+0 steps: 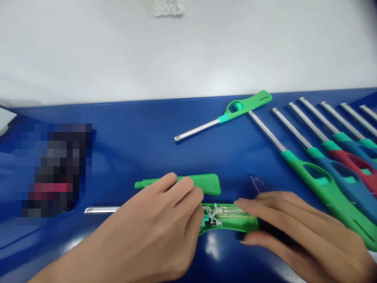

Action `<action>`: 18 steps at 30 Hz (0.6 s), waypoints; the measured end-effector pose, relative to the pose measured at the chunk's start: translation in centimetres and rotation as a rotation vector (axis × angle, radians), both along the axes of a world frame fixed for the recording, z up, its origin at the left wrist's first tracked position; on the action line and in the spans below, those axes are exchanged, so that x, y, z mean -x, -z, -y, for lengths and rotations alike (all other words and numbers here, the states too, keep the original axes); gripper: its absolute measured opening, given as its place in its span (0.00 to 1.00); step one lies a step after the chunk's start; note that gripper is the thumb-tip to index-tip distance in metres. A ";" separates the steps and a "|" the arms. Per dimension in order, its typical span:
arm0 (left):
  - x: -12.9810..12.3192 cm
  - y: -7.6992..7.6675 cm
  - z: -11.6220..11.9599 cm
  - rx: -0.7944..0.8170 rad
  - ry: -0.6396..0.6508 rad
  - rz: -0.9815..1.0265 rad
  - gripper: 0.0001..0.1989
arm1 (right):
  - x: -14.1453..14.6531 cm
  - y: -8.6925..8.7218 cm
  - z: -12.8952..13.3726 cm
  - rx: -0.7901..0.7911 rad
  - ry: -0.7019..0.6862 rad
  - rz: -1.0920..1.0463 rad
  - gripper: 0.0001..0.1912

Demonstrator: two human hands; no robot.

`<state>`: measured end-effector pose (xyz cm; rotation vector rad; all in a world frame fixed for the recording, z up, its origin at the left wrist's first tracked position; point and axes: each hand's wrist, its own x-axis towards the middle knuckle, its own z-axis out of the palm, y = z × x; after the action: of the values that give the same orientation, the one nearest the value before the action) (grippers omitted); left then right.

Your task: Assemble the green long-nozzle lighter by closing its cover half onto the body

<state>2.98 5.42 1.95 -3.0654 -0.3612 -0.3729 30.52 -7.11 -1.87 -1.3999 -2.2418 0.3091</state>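
An opened green lighter (238, 223) lies across the blue table, its inner parts showing: white wires, a teal piece and a clear tank. Its metal tube sticks out to the left. Over its middle, my left hand (165, 224) has its fingers curled down, and what the fingertips touch is hidden. My right hand (297, 232) holds the handle end between thumb and fingers. Just behind my left hand lies a loose green shell half (207, 184), partly covered by the knuckles. A small clear piece (257, 183) sits behind my right fingers.
A complete green lighter (249, 107) lies near the back edge of the blue table (132, 137). Several lighters, among them a blue one (347, 184) and a red one (352, 161), are lined up at the right. A pixelated dark object (59, 169) is at the left.
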 end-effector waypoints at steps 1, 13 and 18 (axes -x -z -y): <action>0.0 0.0 0.0 -0.013 0.007 -0.006 0.27 | 0.0 0.0 0.0 0.000 -0.001 0.000 0.21; -0.5 -0.4 0.1 -0.053 0.031 -0.078 0.24 | -0.3 0.2 -0.2 -0.017 -0.018 -0.017 0.23; -0.8 -0.5 0.2 -0.037 0.017 -0.083 0.23 | -0.2 0.3 0.0 -0.014 -0.009 -0.037 0.32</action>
<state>3.73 5.23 2.45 -3.0383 -0.3216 -0.2493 30.71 -7.11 -2.16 -1.3669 -2.2170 0.3191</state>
